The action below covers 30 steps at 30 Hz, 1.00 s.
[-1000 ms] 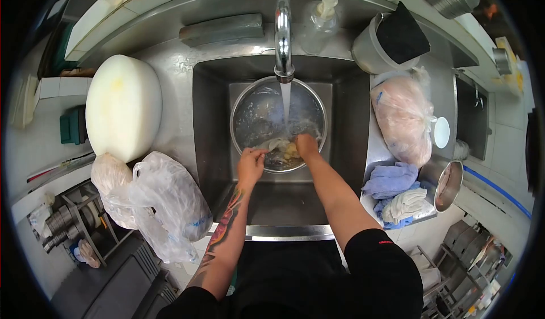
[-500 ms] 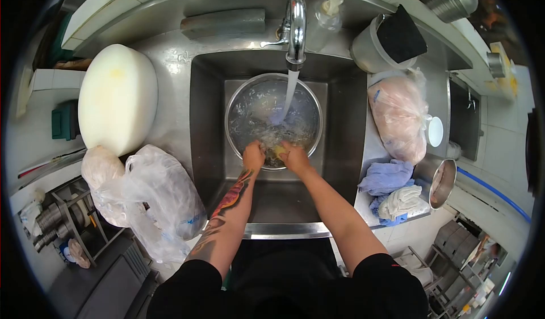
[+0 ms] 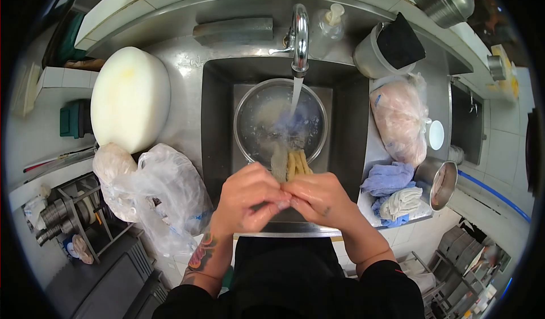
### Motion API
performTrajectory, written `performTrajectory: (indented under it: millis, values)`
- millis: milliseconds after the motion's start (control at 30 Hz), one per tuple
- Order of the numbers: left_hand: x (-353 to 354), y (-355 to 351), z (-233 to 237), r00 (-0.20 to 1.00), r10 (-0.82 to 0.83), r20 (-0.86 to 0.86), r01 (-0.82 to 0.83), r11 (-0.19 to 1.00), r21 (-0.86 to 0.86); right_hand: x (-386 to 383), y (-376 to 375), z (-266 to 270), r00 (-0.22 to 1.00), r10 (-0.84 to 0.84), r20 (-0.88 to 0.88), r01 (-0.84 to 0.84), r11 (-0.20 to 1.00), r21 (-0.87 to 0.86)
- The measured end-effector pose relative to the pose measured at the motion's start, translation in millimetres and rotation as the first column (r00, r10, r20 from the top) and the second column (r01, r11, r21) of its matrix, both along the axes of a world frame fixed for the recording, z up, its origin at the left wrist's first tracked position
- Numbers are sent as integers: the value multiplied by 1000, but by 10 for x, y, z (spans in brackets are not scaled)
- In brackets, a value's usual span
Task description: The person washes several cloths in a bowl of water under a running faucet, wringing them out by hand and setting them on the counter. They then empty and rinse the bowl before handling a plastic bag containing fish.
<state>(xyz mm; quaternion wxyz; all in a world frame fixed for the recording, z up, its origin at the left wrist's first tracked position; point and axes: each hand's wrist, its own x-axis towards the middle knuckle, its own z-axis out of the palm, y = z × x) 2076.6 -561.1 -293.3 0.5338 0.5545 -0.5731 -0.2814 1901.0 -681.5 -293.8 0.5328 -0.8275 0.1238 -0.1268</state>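
My left hand (image 3: 250,198) and my right hand (image 3: 321,198) meet above the front of the sink (image 3: 218,114), fingers closed and wet. Between them hangs a limp, yellowish and greyish folded piece (image 3: 296,164), cloth-like, though I cannot make out its exact kind. Both hands pinch its top edge, and its lower end hangs over the near rim of a round metal bowl (image 3: 236,127). Water runs from the faucet (image 3: 300,40) into this bowl, which holds rippling water with a pale blur in it.
Left of the sink lie a thick white round block (image 3: 130,100) and plastic bags (image 3: 176,188). On the right are a bucket (image 3: 369,52), a bag of pinkish contents (image 3: 400,120), blue and white cloths (image 3: 392,182) and a metal pot (image 3: 443,185). A pump bottle (image 3: 328,32) stands behind.
Both hands have risen out of the bowl's water and come back toward me, lifting the yellowish piece with them. The water still runs.
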Motion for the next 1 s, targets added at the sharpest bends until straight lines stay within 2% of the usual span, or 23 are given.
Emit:
performTrajectory:
  millis: [100, 133, 200, 233, 267, 300, 333, 367, 433, 467, 533, 633, 667, 733, 767, 833, 867, 933, 967, 1000]
  values:
    - [3, -52, 87, 999, 40, -28, -41, 999, -24, 20, -7, 196, 998, -64, 14, 65, 993, -98]
    - [19, -64, 69, 997, 61, -52, -61, 998, -2, 48, -1, 123, 998, -62, 15, 63, 993, -98]
    - [52, -40, -232, 996, 76, -44, -74, 996, 42, 166, 20, -265, 982, -184, 39, 188, 969, -158]
    - [42, -37, -389, 987, 155, -27, -150, 978, 148, 235, 24, -506, 972, -237, 6, 234, 953, -192]
    - [30, -17, -558, 973, 232, -3, -224, 942, 249, 297, 27, -874, 964, -264, -43, 253, 951, -180]
    - [56, 55, -749, 978, 208, 10, -195, 897, 397, 344, 41, -1325, 952, -290, -93, 272, 947, -169]
    - [32, 115, -909, 978, 208, 12, -196, 896, 398, 380, 64, -1861, 932, -321, -166, 283, 934, -218]
    - [-4, 186, -1049, 976, 217, 13, -197, 858, 474, 393, 109, -2379, 906, -353, -234, 289, 919, -268]
    - [-54, 286, -1257, 982, 184, 41, -174, 792, 585, 380, 213, -3104, 802, -441, -404, 374, 897, -236]
    - [-90, 331, -1332, 981, 188, 42, -176, 791, 585, 291, 286, -3500, 803, -438, -404, 371, 898, -236]
    - [-138, 398, -1490, 993, 113, 37, -111, 771, 627, 108, 363, -4044, 624, -482, -615, 353, 876, -328]
    - [-131, 559, -1978, 994, 59, 94, -108, 721, 685, 339, 300, -3798, 688, -433, -582, 343, 901, -264]
    - [-151, 547, -2100, 994, 59, 90, -104, 728, 678, 413, 289, -3465, 685, -440, -580, 344, 898, -274]
    - [-201, 488, -2326, 973, 128, 192, -215, 804, 555, 527, 266, -2428, 832, -336, -442, 340, 938, -74]
    - [-224, 461, -2520, 974, 128, 188, -212, 808, 549, 496, 266, -2018, 886, -324, -331, 353, 935, 30]
    - [-264, 357, -2834, 923, -77, 376, -116, 877, 467, 399, 270, -1255, 933, -321, -163, 349, 917, 192]
    - [-305, 273, -2779, 924, -82, 374, -108, 881, 460, 313, 240, -910, 939, -325, -113, 343, 906, 247]
    - [-445, 29, -2496, 976, 102, 193, -160, 935, 315, 89, 140, -251, 928, -368, -51, 367, 884, 289]
    - [-495, -104, -2153, 993, 115, -12, -106, 944, 312, -46, 86, -74, 916, -401, 9, 374, 861, 344]
    - [-509, -157, -2087, 994, 104, -15, -95, 948, 305, -185, 7, -14, 889, -458, 8, 425, 831, 360]
